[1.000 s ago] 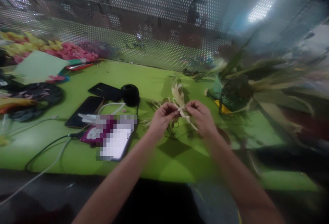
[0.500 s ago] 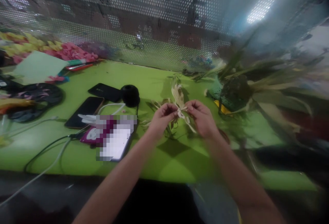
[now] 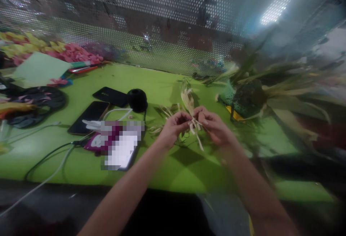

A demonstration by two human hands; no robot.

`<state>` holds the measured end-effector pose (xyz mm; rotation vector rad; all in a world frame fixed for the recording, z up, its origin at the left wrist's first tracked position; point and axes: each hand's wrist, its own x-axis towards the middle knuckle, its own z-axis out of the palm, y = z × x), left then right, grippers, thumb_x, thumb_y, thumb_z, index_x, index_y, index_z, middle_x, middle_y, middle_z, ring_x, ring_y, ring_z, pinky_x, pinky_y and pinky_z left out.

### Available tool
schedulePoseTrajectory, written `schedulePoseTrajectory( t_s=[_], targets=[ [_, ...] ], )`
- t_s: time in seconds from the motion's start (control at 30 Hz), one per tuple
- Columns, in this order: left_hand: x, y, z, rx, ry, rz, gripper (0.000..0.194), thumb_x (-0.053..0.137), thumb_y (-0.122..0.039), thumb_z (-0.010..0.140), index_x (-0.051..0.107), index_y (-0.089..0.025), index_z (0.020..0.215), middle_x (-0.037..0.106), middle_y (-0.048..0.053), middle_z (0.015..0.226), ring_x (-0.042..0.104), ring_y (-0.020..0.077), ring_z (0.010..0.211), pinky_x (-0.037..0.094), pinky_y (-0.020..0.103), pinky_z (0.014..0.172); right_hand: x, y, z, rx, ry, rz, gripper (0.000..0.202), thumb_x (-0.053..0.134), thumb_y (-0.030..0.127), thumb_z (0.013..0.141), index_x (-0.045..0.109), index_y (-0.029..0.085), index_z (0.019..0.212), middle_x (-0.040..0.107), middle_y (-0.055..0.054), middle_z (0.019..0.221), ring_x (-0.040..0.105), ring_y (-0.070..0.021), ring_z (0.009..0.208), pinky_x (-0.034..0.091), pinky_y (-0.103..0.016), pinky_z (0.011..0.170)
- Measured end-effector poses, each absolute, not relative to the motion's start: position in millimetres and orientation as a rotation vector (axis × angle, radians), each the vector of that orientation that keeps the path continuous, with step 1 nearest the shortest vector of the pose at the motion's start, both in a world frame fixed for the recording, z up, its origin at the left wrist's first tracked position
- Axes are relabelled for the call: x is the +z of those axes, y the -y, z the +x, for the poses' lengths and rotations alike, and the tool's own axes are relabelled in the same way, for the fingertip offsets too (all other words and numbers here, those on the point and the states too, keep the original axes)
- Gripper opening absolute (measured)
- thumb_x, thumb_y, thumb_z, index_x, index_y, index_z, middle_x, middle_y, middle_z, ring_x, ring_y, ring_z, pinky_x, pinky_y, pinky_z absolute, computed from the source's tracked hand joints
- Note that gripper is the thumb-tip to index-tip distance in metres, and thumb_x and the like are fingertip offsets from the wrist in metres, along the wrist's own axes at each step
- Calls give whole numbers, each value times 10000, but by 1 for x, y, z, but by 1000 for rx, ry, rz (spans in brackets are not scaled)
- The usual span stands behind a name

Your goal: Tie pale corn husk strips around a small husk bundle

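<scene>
A small bundle of pale dried husk (image 3: 187, 98) stands upright between my hands, with narrow strips hanging below the pinch point. My left hand (image 3: 175, 127) pinches the bundle's narrow middle from the left, thumb and fingers together. From the right, my right hand (image 3: 213, 123) is closed on the same spot, its fingertips close to those of my left hand. More dry strips (image 3: 158, 129) lie on the green table (image 3: 159, 173) behind and left of my left hand.
Left are a black spool (image 3: 137, 100), two dark phones (image 3: 88, 117), a lit phone (image 3: 123, 149), a purple item (image 3: 101, 140) and cables. A green mesh holder (image 3: 229, 97) with long leaves stands right. A perforated metal panel (image 3: 162, 34) runs behind.
Both hands have shifted slightly, my left hand a little to the right. The hanging strips now point more steeply down, and the bundle is still held.
</scene>
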<state>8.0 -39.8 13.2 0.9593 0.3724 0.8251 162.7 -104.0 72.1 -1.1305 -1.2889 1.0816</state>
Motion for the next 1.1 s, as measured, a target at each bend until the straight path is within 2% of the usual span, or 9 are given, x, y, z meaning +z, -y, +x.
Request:
schedulePoseTrajectory(
  t_s=[0.23, 0.33, 0.43, 0.5, 0.57, 0.73, 0.9, 1.0, 1.1],
  targets=[
    [14, 29, 1, 894, -378, 897, 187, 807, -247, 738, 682, -176, 857, 671, 12, 829, 611, 97, 746, 481, 237, 713, 81, 111, 172, 982, 1238, -1011, 619, 669, 726, 673, 368, 223, 475, 568, -78, 826, 573, -261, 866, 503, -493, 833],
    [15, 27, 0, 884, -370, 911, 183, 798, -238, 747, 678, -179, 872, 675, 10, 843, 626, 102, 763, 493, 244, 731, 81, 110, 176, 885, 1194, -1045, 448, 727, 599, 715, 531, 232, 548, 566, -41, 756, 570, -223, 806, 495, -402, 767],
    [15, 29, 2, 802, -382, 956, 176, 792, -246, 755, 673, -177, 864, 678, 15, 842, 630, 107, 751, 509, 259, 730, 75, 104, 172, 844, 1116, -1187, 190, 746, 435, 777, 689, 261, 826, 632, -5, 778, 573, -166, 707, 474, -315, 665],
    [14, 31, 2, 780, -392, 986, 175, 793, -253, 756, 672, -177, 858, 675, 14, 835, 626, 103, 740, 509, 251, 718, 71, 101, 169, 807, 1205, -1270, 194, 775, 384, 764, 725, 258, 904, 684, -5, 816, 604, -162, 720, 482, -303, 660],
    [14, 31, 1, 777, -382, 1011, 164, 785, -242, 764, 675, -179, 868, 664, 11, 832, 613, 91, 735, 491, 223, 689, 69, 100, 167, 724, 1367, -1314, 172, 794, 357, 753, 750, 247, 878, 710, -13, 820, 624, -171, 741, 492, -310, 673],
    [14, 30, -2, 760, -352, 1048, 132, 751, -243, 799, 673, -178, 885, 620, 7, 798, 542, 71, 667, 417, 193, 581, 75, 105, 168, 400, 1636, -1377, 69, 773, 307, 796, 751, 245, 817, 704, -16, 795, 604, -165, 713, 477, -305, 654],
    [18, 32, -2, 753, -367, 1069, 153, 780, -224, 769, 666, -174, 859, 607, 1, 790, 537, 70, 690, 410, 193, 604, 81, 109, 170, 271, 1820, -1398, 18, 714, 244, 835, 717, 229, 825, 678, -19, 803, 591, -159, 719, 454, -292, 652],
    [20, 32, -2, 740, -354, 1056, 147, 776, -212, 770, 667, -172, 861, 617, 2, 804, 547, 71, 703, 418, 193, 620, 80, 109, 168, 310, 1795, -1421, 42, 684, 177, 806, 678, 216, 792, 646, -8, 777, 563, -142, 684, 438, -271, 615],
    [21, 32, -2, 735, -310, 1006, 168, 785, -218, 761, 665, -174, 872, 627, 1, 826, 559, 70, 707, 436, 193, 629, 76, 105, 162, 590, 1553, -1385, 38, 680, 186, 779, 648, 206, 774, 620, 11, 735, 556, -127, 656, 444, -258, 604]
  ],
)
